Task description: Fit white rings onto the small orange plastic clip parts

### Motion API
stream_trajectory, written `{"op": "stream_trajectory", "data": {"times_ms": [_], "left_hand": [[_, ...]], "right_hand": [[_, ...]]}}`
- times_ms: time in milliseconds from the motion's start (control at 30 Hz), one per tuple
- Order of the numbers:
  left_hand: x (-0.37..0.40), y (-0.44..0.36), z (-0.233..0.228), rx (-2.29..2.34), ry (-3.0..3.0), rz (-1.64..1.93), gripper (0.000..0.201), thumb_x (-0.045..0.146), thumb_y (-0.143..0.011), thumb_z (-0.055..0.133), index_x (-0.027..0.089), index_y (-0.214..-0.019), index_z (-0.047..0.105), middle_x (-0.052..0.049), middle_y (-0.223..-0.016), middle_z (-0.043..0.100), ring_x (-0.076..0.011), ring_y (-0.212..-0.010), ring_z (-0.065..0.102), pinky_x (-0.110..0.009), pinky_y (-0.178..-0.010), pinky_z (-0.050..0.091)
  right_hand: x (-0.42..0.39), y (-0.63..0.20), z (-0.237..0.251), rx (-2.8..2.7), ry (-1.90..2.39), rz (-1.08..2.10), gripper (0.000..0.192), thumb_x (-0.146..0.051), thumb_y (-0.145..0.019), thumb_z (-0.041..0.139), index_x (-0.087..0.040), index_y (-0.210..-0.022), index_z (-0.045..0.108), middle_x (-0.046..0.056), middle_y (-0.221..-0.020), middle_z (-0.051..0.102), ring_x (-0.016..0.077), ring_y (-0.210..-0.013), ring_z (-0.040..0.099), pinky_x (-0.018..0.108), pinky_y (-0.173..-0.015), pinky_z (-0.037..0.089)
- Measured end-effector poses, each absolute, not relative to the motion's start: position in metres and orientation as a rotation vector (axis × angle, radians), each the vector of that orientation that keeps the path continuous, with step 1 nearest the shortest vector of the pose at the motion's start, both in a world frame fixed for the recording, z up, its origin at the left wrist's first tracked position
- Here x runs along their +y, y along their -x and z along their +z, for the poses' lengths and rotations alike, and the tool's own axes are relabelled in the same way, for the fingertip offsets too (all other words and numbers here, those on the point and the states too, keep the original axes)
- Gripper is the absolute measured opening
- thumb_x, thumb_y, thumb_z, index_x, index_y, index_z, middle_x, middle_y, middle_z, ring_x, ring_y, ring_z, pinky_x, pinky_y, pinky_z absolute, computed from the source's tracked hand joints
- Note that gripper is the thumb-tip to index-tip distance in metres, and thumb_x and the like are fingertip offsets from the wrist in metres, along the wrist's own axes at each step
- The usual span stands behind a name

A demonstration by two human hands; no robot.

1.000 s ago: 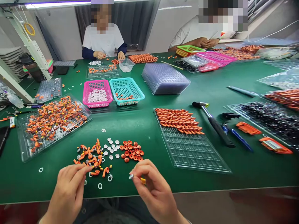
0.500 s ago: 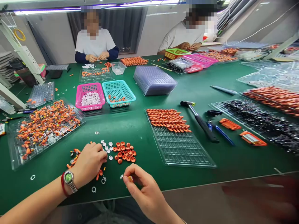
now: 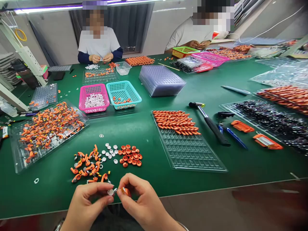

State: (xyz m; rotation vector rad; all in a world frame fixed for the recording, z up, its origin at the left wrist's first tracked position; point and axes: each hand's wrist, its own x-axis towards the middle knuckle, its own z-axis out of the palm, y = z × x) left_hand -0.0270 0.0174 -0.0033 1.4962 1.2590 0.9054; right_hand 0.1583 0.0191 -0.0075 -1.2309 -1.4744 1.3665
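Note:
In front of me, near the table's edge, my left hand (image 3: 84, 203) pinches a small white disc (image 3: 110, 192) between thumb and index finger. Close against it, my right hand (image 3: 145, 202) grips an orange earbud part (image 3: 127, 192) with a silvery round piece showing. My fingers partly cover both pieces, and I cannot tell whether they touch. Beyond my left hand lies a loose pile of stemmed orange earbud parts (image 3: 90, 165). Several white discs (image 3: 110, 156) and a cluster of orange cup-shaped caps (image 3: 130, 156) sit just past my fingertips.
A tray heaped with orange parts (image 3: 26, 162) lies left; a partly filled clear tray (image 3: 192, 157) lies right. Behind stand a pink basket (image 3: 93, 109), a blue basket (image 3: 134, 99) and stacked trays (image 3: 161, 83). A hammer (image 3: 211, 126) rests right. Two people work across the table.
My left hand has come from the pile toward me, now with a white disc, and meets my right hand. My right hand has shifted slightly left and down, still holding the earbud part.

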Motion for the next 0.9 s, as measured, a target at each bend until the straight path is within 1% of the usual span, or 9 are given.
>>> {"op": "stream_trajectory", "data": {"times_ms": [100,200,467,733,900], "left_hand": [[0.0136,0.0261,-0.0055,1.312,-1.627,1.026,0.021,0.012,-0.070,0.078,0.027,-0.084,0.081,0.003,-0.076,0.081,-0.0142,-0.066,0.076,-0.013,-0.065,0.058],[0.0126,0.0241,-0.0037,1.292,-1.697,1.100,0.023,0.009,-0.070,0.077,0.027,-0.084,0.080,0.004,-0.075,0.080,-0.0131,-0.066,0.076,-0.012,-0.066,0.058],[0.0125,0.0218,-0.0010,1.247,-1.791,1.152,0.024,0.005,-0.071,0.076,0.025,-0.085,0.077,0.005,-0.073,0.079,-0.0107,-0.063,0.074,-0.010,-0.065,0.057],[0.0117,0.0210,0.0023,1.246,-1.897,1.133,0.018,0.008,-0.075,0.074,0.023,-0.085,0.075,0.003,-0.073,0.078,-0.0124,-0.061,0.074,-0.012,-0.062,0.058],[0.0063,0.0232,-0.0010,1.309,-2.022,1.118,0.020,0.012,-0.079,0.073,0.025,-0.092,0.067,0.005,-0.079,0.077,-0.0120,-0.067,0.074,-0.013,-0.069,0.058]], "right_hand": [[0.0175,-0.1533,-0.0071,-1.478,1.220,1.410,0.012,-0.026,-0.078,0.052,-0.020,-0.068,0.050,-0.003,-0.060,0.047,0.0130,-0.055,0.042,0.025,-0.052,0.035],[0.0167,-0.1496,-0.0081,-1.494,1.231,1.419,0.010,-0.024,-0.076,0.052,-0.020,-0.068,0.049,-0.003,-0.060,0.047,0.0128,-0.055,0.041,0.024,-0.052,0.034],[0.0173,-0.1477,-0.0095,-1.526,1.238,1.418,0.011,-0.025,-0.076,0.052,-0.020,-0.068,0.048,-0.004,-0.059,0.046,0.0123,-0.054,0.040,0.024,-0.051,0.033],[0.0159,-0.1474,-0.0108,-1.539,1.238,1.408,0.011,-0.023,-0.076,0.053,-0.020,-0.067,0.048,-0.004,-0.060,0.047,0.0120,-0.055,0.041,0.023,-0.051,0.033],[0.0162,-0.1481,-0.0105,-1.516,1.235,1.455,0.011,-0.024,-0.077,0.054,-0.020,-0.068,0.050,-0.004,-0.061,0.048,0.0125,-0.056,0.042,0.024,-0.053,0.033]]}}
